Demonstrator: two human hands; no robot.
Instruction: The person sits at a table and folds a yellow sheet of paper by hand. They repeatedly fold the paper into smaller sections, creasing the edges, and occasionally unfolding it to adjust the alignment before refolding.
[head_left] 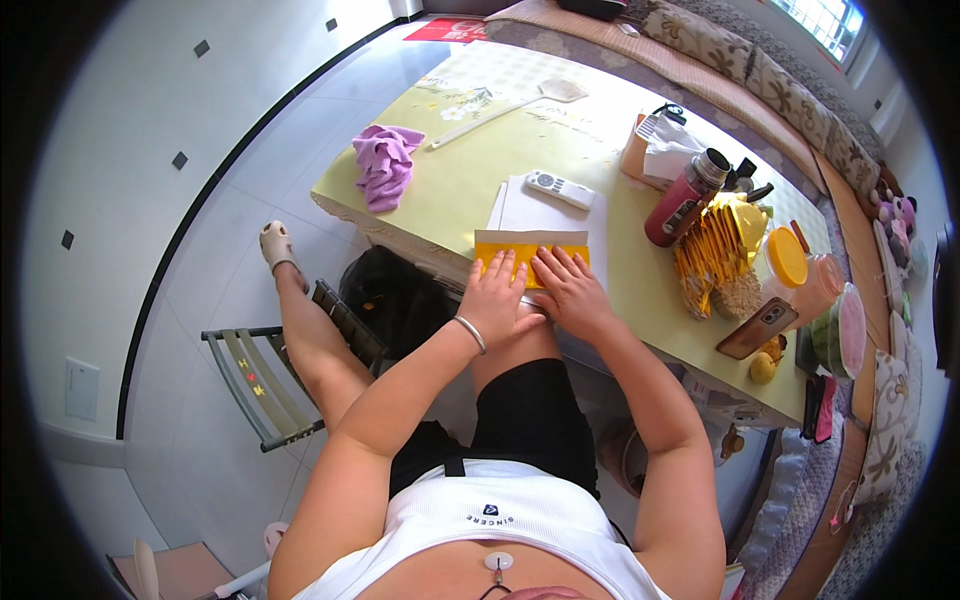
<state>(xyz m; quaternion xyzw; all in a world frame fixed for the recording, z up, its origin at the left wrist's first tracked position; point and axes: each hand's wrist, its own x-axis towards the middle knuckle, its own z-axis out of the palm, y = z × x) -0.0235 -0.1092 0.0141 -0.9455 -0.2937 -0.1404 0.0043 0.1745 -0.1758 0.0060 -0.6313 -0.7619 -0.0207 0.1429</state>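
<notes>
Hand, left [497, 292]: palm down, fingers extended and slightly spread, laid over the left part of a yellow sheet [525, 251]; silver bangle [472, 332] at the wrist. Hand, right [572, 287]: likewise flat and unfurled, over the right part of the same piece. Yellow sheet: pale strip along far side, located at the near edge of the worktop [640, 290], light green with floral print. Just beyond: white paper [545, 215], bearing a white remote control [560, 189]. To the left: crumpled purple cloth [385, 165]. Farther back: pale fly swatter [563, 91], long-handled. To the right: tissue box [634, 152]; maroon bottle [685, 200], black-capped; bundle of gold packets [705, 260]; jar with yellow lid [787, 257]; smartphone [757, 328], tilted, near the right end. Off the worktop, left: folding stool [258, 365], on tiled floor [230, 290]. Beyond the far side: patterned cushions [697, 38].
</notes>
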